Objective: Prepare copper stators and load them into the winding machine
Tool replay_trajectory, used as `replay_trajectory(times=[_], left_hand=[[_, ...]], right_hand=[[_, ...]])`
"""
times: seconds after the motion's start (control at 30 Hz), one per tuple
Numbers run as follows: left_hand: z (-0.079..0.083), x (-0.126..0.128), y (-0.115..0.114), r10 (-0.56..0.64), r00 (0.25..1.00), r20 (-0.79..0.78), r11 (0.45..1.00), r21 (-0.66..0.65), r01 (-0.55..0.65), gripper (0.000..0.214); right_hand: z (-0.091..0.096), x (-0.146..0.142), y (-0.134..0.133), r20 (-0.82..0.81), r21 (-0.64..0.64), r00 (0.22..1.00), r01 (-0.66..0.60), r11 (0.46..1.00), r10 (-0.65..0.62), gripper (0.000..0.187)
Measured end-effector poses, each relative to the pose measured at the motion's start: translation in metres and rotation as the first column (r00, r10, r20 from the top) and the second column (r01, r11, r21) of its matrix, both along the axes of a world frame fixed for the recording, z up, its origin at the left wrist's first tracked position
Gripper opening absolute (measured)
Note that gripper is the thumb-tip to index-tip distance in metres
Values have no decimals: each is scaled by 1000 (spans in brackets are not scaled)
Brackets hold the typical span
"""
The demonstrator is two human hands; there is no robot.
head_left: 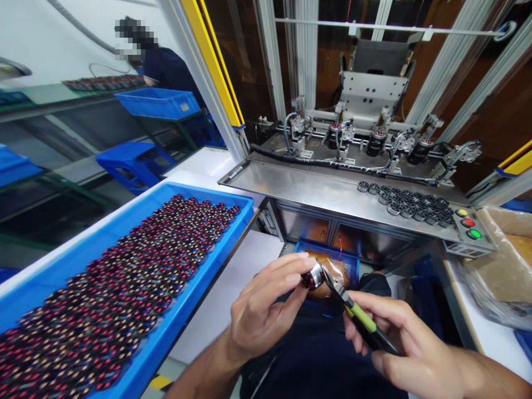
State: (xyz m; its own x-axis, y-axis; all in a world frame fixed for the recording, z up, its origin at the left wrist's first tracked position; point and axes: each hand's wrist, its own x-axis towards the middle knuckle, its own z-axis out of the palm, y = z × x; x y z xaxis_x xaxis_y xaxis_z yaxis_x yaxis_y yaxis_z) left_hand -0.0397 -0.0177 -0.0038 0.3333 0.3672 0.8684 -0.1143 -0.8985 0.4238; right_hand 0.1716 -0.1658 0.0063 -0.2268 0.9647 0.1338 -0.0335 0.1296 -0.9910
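Between the fingertips of my left hand [270,299] is a small motor stator [315,277] with a shiny metal ring and dark red windings. My right hand [399,338] is wrapped around a pair of cutting pliers [361,317] with green and black handles. The plier jaws point up and left and meet the stator's near right side; whether they close on anything is too small to tell. To the left, a long blue tray [245,213] holds many similar stators with red and copper-coloured windings.
Ahead stands a machine with several fixtures [376,143] behind a metal ledge [291,185]. Black plastic parts [409,202] lie on the ledge, beside coloured push buttons [468,222]. A lined cardboard box [499,266] is at right. Below is a blue bin [353,269]. Another person [170,69] works far left.
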Motion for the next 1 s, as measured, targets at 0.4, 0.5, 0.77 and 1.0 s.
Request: replay_trajectory(times=[0.4,0.5,0.77,1.0], left_hand=[[-5,3,2,2,1000,28,1000,10,-3,88],[-4,2,3,52,999,6,995,91,-53,84],[-3,-1,0,263,961,-81,942,235,-238,40],[-10,1,0,67,997,42,994,-93,-63,48]], right_hand=[[3,-2,2,148,-91,970,207,974,-192,59],[-8,5,-6,69,-141,973,226,964,-218,63],[-17,8,-13,-79,-185,958,259,948,-277,57],[-27,10,-18,-97,-210,950,273,939,-297,53]])
